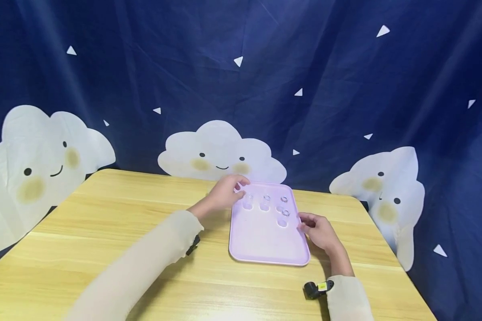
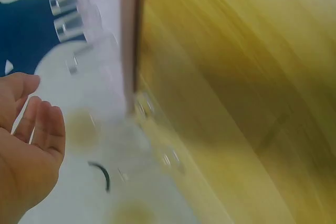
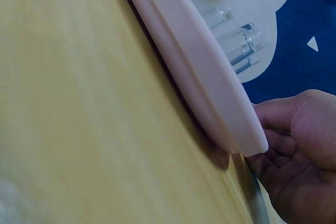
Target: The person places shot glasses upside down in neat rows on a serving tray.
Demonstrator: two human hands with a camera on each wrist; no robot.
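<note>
Tray (image 1: 261,245) looks like smooth plastic with a soft sheen, and the little cups (image 3: 244,41) are clear and glossy, glass or plastic, can't tell. Tabletop (image 1: 193,285) is shiny wood grain, backdrop (image 1: 184,67) creased cloth, sleeves (image 1: 140,263) matt fabric.

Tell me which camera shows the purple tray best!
The head view: it shows nearly the whole purple tray from above. The left wrist view has only a blurred edge; the right wrist view, its side close up.

A rounded rectangular lilac tray (image 1: 261,243) bears 4 clear cups (image 1: 265,203) upright on its far half.
</note>
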